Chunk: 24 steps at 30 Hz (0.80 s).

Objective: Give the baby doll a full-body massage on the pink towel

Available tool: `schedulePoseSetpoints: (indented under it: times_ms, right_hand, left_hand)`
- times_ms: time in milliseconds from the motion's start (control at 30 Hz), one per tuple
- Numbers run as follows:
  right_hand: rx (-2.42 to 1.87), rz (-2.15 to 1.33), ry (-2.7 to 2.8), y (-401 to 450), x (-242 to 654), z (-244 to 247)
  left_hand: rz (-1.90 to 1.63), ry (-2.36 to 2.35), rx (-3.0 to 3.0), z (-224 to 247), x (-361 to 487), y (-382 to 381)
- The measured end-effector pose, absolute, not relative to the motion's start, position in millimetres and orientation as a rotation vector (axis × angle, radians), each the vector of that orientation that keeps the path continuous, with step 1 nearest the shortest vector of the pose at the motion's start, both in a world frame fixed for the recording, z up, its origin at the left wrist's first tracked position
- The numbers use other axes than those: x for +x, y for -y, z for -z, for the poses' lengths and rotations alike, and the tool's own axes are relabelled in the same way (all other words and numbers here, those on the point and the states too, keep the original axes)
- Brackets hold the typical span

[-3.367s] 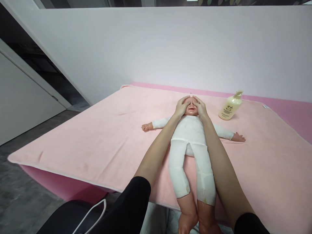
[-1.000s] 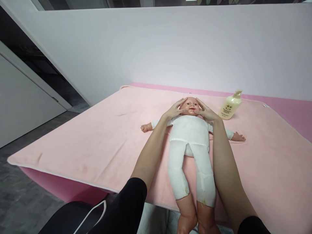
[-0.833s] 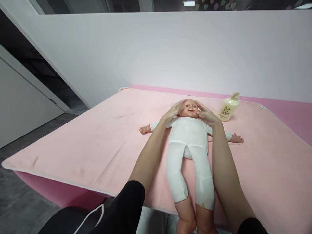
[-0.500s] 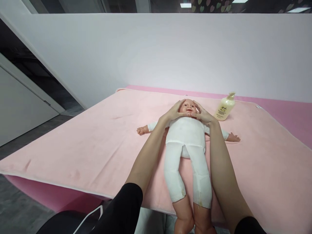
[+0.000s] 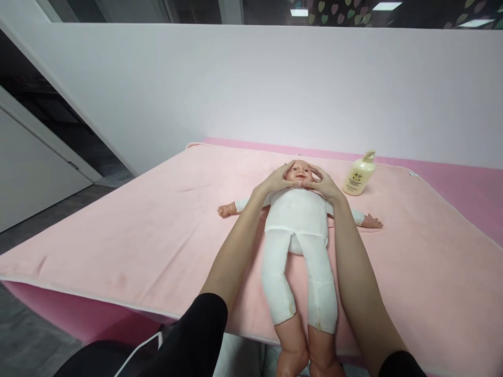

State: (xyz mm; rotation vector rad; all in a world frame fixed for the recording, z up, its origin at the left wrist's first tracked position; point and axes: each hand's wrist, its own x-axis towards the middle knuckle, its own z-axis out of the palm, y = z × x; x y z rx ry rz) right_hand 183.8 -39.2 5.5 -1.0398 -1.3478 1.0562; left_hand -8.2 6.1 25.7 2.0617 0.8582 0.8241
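A baby doll (image 5: 296, 212) in a white cloth body lies on its back, head away from me and arms spread wide. My left hand (image 5: 278, 178) cups one side of the doll's head, thumb along the chin and fingers up by the temple. On the other side my right hand (image 5: 323, 184) holds the head the same way, its thumb by the chin. Both thumbs come close together under the mouth. The back of the head is hidden. Past my right hand stands a pale yellow pump bottle (image 5: 359, 174).
A pink blanket (image 5: 157, 225) with a pale edge covers the table beneath the doll. Behind it rises a white partition wall (image 5: 251, 84) with a window strip above. The doll's lower legs reach past the table's front edge. A white cable (image 5: 139, 348) hangs at lower left.
The view has shifted slightly, so everything sits a little further left. Both hands stay around the doll's head, with only slight finger movement.
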Motion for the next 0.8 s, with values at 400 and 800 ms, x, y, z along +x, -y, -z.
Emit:
schedulePoseSetpoints:
  times_ms: [400,800]
  right_hand:
    - [-1.146,-1.080,1.440,49.1,193.1,-15.4]
    - [-1.113,-0.990,1.553,46.2,197.4,-16.7]
  left_hand:
    - [-0.701,-0.815,2.002,-33.7,-23.0,-5.5]
    - [-0.732,-0.770,2.008,-25.5,-27.3,-16.9]
